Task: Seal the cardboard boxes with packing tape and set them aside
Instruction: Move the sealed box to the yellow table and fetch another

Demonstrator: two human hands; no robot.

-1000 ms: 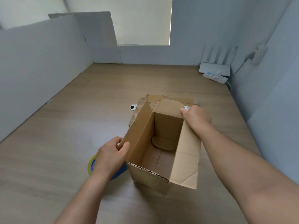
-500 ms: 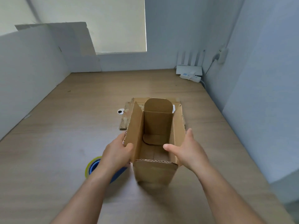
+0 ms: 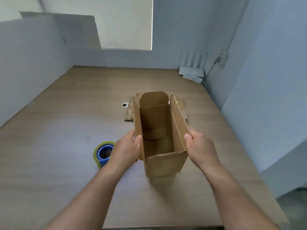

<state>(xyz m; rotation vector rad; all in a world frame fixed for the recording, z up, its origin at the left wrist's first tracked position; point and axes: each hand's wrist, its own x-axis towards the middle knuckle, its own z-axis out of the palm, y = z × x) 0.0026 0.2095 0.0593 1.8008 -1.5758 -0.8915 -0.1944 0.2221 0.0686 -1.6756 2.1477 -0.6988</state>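
Note:
An open brown cardboard box (image 3: 164, 163) stands on the wooden table (image 3: 66, 130), its flaps up and its inside bare. My left hand (image 3: 126, 150) grips the left long flap near its front end, thumb over the edge. My right hand (image 3: 201, 149) holds the right long flap at its front end, thumb on the flap's edge. A roll of clear packing tape on a blue dispenser (image 3: 103, 153) lies on the table just left of my left hand, partly hidden by it.
A flattened piece of cardboard (image 3: 181, 105) lies behind the box, with a small white ring (image 3: 125, 105) beside it. A white router and power strip (image 3: 192, 73) sit at the back right corner. White partition walls enclose the table on the left, back and right.
My right hand moved from the far end of the right flap to its near end and took hold there. The box's flaps now stand more upright. My left hand kept its grip.

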